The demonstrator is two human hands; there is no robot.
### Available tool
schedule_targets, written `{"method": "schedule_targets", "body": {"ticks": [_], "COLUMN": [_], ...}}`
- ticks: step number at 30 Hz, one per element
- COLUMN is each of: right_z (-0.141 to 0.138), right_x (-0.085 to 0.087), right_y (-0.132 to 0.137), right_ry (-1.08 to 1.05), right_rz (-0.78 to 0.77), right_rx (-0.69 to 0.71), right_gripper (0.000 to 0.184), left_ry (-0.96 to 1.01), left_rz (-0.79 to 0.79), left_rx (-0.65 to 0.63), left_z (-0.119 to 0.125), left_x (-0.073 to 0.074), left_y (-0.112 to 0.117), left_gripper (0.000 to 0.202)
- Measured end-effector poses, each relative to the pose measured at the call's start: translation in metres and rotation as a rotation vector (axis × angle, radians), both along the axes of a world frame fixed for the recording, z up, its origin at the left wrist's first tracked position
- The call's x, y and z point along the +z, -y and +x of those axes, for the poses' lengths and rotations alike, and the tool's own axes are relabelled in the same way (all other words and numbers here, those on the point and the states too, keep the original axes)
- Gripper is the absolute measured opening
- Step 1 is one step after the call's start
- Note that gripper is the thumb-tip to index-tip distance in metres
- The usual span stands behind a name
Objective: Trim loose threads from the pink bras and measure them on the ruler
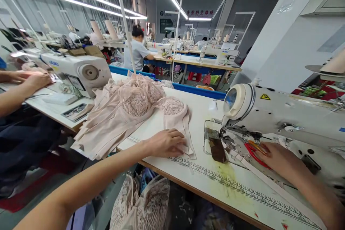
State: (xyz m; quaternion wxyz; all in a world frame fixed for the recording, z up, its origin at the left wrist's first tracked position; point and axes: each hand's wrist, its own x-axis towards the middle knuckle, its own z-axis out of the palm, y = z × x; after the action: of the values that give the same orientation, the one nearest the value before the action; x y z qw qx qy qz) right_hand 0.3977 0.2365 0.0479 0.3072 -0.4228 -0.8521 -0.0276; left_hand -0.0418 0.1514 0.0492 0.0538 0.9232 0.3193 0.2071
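White table (201, 115), garment heap (121, 111), sewing machine (285, 111), left grip (169, 143) on bra (174, 115), hold unclear, right grip (277, 156) around scissors (252, 153)

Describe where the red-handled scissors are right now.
In the head view, the red-handled scissors are on the right side, in the person's right hand, below the arm of the sewing machine there.

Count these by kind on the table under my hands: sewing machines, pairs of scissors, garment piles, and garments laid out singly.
Sewing machine: 1
Scissors, in the right hand: 1
Garment pile: 1
Single garment, under the left hand: 1
Total: 4
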Motion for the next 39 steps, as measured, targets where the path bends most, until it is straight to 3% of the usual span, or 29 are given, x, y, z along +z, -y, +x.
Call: {"method": "schedule_targets", "body": {"ticks": [2,5,9,12,16,18,20,21,23,25,27,34,39], "right_z": [-0.012,-0.052,-0.124,-0.163,-0.182,-0.185,-0.188,-0.19,-0.194,-0.196,-0.197,-0.195,-0.199], "right_x": [0.005,0.008,0.007,0.005,-0.001,-0.003,-0.004,-0.004,-0.005,-0.005,-0.005,-0.005,-0.007], "right_y": [0.025,0.073,0.122,0.125,0.106,0.098,0.094,0.093,0.091,0.089,0.086,0.084,0.09], "right_ry": [0.064,0.124,0.018,-0.022,-0.014,0.022,0.049,0.058,0.076,0.108,0.157,0.19,0.14], "right_rz": [0.056,0.172,0.068,-0.054,-0.147,-0.181,-0.196,-0.192,-0.168,-0.132,-0.093,0.01,0.023], "right_rx": [-0.063,-0.118,0.138,0.289,0.377,0.393,0.399,0.402,0.405,0.408,0.409,0.416,0.503], "right_gripper": [0.014,0.011,0.013,0.02,0.025,0.024,0.023,0.023,0.023,0.023,0.021,0.024,0.03], "left_ry": [0.018,0.002,-0.009,0.138,0.407,0.455,0.429,0.398,0.296,0.13,-0.017,-0.051,-0.019], "left_rz": [-0.006,0.028,0.054,-0.024,-0.206,-0.107,0.149,0.262,0.334,0.232,0.139,0.129,0.142], "left_rx": [0.022,0.039,0.061,0.132,0.513,0.735,0.854,0.83,0.605,0.325,0.182,0.114,0.122], "left_z": [-0.009,-0.014,-0.009,-0.012,-0.045,-0.065,-0.074,-0.072,-0.059,-0.04,-0.026,-0.033,-0.036], "left_x": [-0.001,-0.003,-0.008,-0.008,-0.007,-0.007,-0.005,-0.004,0.0,0.003,0.002,-0.013,-0.014], "left_y": [0.005,0.007,0.004,0.0,-0.007,-0.005,0.004,0.012,0.03,0.045,0.051,0.036,0.038], "left_gripper": [0.031,0.023,0.026,0.021,0.018,0.027,0.036,0.036,0.029,0.021,0.018,0.026,0.025]}}
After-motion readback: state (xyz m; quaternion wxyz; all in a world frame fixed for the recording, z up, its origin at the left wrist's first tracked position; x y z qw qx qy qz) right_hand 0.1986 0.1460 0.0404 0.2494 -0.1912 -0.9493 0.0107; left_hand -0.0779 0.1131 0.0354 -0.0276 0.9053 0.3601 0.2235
